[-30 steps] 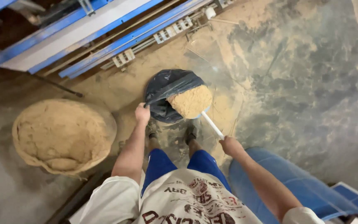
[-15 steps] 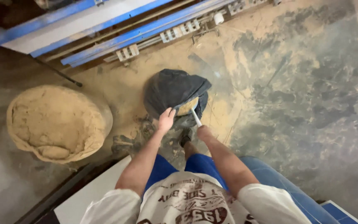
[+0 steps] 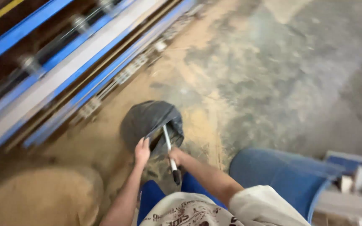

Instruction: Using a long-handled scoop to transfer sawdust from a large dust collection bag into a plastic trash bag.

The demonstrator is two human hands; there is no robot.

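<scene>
At far left lies a sawdust heap [image 3: 38, 196]. Your left hand [image 3: 142, 151] is closed on the rim of the dark bag [image 3: 147, 121], which stands on the dusty floor [image 3: 281, 83] just ahead of you. Your right hand [image 3: 175, 155] grips the scoop handle [image 3: 169, 150], its far end inside the bag. A blue drum [image 3: 281, 178] stands right.

head camera, looking steeply down, close

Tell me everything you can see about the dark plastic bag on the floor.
The dark grey plastic bag looks thin, crinkled and glossy. It stands slumped on the sawdust-covered concrete floor, mouth toward the person. The left hand grips its rim, holding it open. A white-handled scoop, held by the right hand, reaches into the opening. Its contents are hidden; the picture is blurred.
</scene>
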